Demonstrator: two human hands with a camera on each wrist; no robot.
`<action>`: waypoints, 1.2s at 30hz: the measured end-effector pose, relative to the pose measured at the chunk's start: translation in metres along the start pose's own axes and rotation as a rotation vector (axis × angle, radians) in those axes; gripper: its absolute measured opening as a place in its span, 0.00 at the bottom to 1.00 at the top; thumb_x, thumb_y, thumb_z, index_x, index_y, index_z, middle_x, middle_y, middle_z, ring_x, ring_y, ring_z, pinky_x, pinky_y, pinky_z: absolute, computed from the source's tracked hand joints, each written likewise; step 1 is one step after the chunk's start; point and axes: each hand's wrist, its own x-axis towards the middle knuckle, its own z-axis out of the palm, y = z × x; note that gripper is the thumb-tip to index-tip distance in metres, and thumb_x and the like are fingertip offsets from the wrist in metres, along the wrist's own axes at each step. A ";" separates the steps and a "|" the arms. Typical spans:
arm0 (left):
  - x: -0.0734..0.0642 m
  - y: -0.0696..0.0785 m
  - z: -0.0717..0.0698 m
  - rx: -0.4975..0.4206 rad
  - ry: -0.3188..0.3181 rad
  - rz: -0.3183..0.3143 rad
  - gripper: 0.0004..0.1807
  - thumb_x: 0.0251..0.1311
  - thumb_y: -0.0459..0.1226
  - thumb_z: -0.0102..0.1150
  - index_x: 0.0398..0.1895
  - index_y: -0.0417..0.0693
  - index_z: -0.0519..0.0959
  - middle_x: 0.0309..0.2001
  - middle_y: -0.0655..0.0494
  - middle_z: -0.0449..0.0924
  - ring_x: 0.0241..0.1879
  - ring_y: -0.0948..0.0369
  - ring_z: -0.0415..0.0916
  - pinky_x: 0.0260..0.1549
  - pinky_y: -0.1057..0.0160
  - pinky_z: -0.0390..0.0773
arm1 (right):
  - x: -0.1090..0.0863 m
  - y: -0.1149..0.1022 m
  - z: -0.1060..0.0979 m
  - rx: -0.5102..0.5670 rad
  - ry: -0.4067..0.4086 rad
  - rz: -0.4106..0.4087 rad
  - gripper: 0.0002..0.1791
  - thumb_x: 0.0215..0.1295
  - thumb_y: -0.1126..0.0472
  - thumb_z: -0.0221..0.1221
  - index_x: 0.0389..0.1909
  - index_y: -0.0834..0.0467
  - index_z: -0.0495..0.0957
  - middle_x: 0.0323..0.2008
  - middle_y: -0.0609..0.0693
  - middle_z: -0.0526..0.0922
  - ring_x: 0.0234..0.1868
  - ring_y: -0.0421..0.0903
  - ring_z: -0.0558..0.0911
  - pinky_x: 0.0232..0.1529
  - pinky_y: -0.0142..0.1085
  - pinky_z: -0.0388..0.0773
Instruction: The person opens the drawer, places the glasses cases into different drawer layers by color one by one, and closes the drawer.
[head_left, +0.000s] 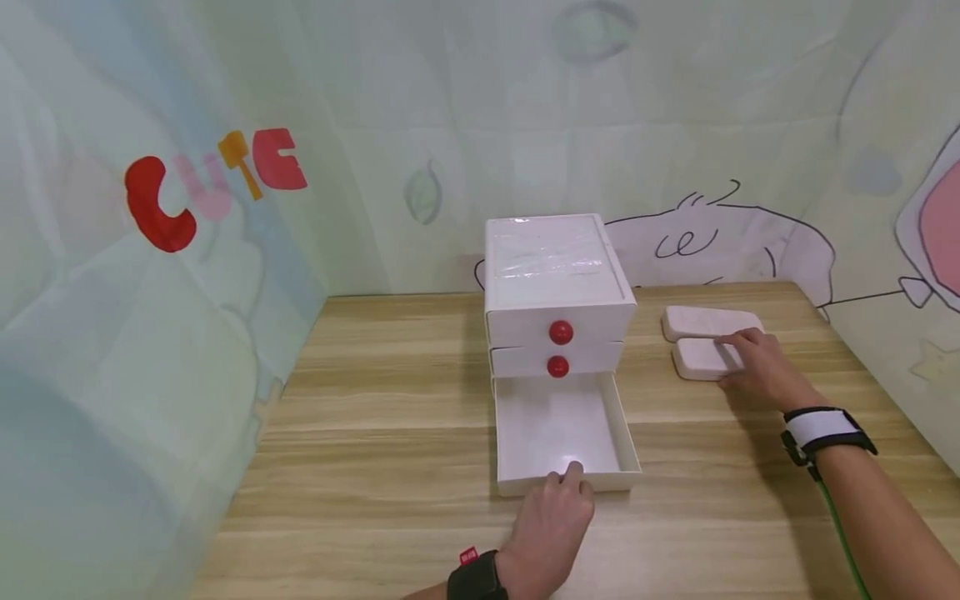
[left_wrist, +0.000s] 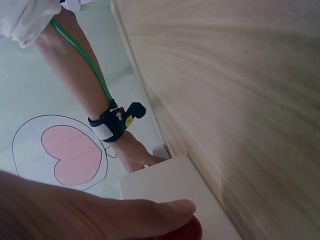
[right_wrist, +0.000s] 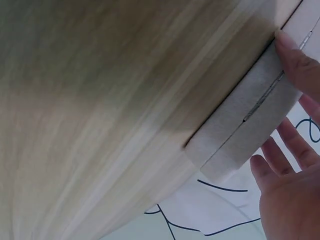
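Observation:
A white drawer unit (head_left: 558, 258) stands on the table with its bottom drawer (head_left: 551, 425) pulled out; bare drawer floor shows. At that drawer's front my left hand (head_left: 551, 529) holds the red knob (left_wrist: 187, 231), thumb against it in the left wrist view. Over on the right, my right hand (head_left: 768, 371) grips the nearer of two pale glasses cases (head_left: 701, 358). Its metal hinge shows in the right wrist view, where the thumb (right_wrist: 297, 62) lies on the hinge side of the case. Just behind lies the second glasses case (head_left: 708, 321).
Two upper drawers with red knobs (head_left: 561, 332) are pushed in. The wooden table (head_left: 375, 433) stretches out on both sides of the unit. Printed cloth (head_left: 420, 100) hangs behind and along the sides. A green cable (head_left: 840, 525) runs along the right forearm.

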 end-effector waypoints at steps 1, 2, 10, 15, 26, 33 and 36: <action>0.000 0.000 0.000 0.004 0.001 0.000 0.09 0.46 0.35 0.77 0.29 0.48 0.85 0.31 0.58 0.74 0.25 0.66 0.75 0.19 0.73 0.74 | 0.000 0.000 0.000 -0.001 0.007 -0.004 0.35 0.54 0.67 0.74 0.62 0.71 0.71 0.59 0.76 0.68 0.59 0.73 0.65 0.57 0.68 0.66; 0.000 0.000 0.000 0.009 0.005 -0.001 0.08 0.46 0.35 0.76 0.29 0.49 0.85 0.31 0.58 0.74 0.24 0.66 0.75 0.18 0.73 0.74 | 0.000 0.000 0.000 0.000 0.012 -0.007 0.35 0.54 0.67 0.73 0.62 0.70 0.71 0.59 0.75 0.68 0.59 0.73 0.65 0.57 0.68 0.66; 0.000 0.000 -0.001 0.025 0.009 -0.012 0.08 0.46 0.35 0.76 0.30 0.50 0.84 0.31 0.59 0.73 0.24 0.65 0.74 0.18 0.72 0.73 | 0.005 0.002 -0.002 -0.022 -0.029 -0.003 0.36 0.55 0.63 0.74 0.63 0.67 0.70 0.62 0.73 0.67 0.62 0.71 0.64 0.60 0.68 0.62; 0.000 0.000 -0.001 0.029 0.001 -0.002 0.09 0.47 0.36 0.76 0.31 0.50 0.84 0.31 0.59 0.73 0.25 0.65 0.74 0.18 0.72 0.73 | 0.004 0.003 -0.003 -0.039 -0.053 0.012 0.39 0.55 0.57 0.75 0.65 0.66 0.70 0.60 0.72 0.68 0.58 0.69 0.68 0.57 0.67 0.66; -0.001 0.000 0.002 0.051 0.020 0.013 0.08 0.47 0.38 0.76 0.31 0.51 0.85 0.31 0.59 0.73 0.25 0.66 0.74 0.17 0.72 0.72 | -0.001 0.002 0.001 -0.044 -0.044 0.017 0.41 0.56 0.52 0.74 0.66 0.65 0.70 0.61 0.76 0.72 0.60 0.73 0.68 0.59 0.67 0.64; -0.002 0.000 0.001 0.056 0.031 0.012 0.09 0.46 0.37 0.76 0.31 0.51 0.85 0.31 0.59 0.73 0.25 0.66 0.74 0.18 0.72 0.72 | -0.004 0.001 0.005 -0.054 0.009 -0.048 0.38 0.58 0.56 0.73 0.66 0.65 0.70 0.59 0.75 0.75 0.60 0.73 0.72 0.59 0.68 0.65; -0.002 0.000 0.002 0.056 0.032 0.018 0.08 0.47 0.38 0.76 0.30 0.51 0.85 0.30 0.60 0.73 0.25 0.66 0.74 0.18 0.72 0.72 | -0.004 0.000 0.005 -0.059 0.013 -0.053 0.38 0.59 0.57 0.72 0.67 0.66 0.69 0.58 0.75 0.74 0.59 0.73 0.73 0.57 0.69 0.66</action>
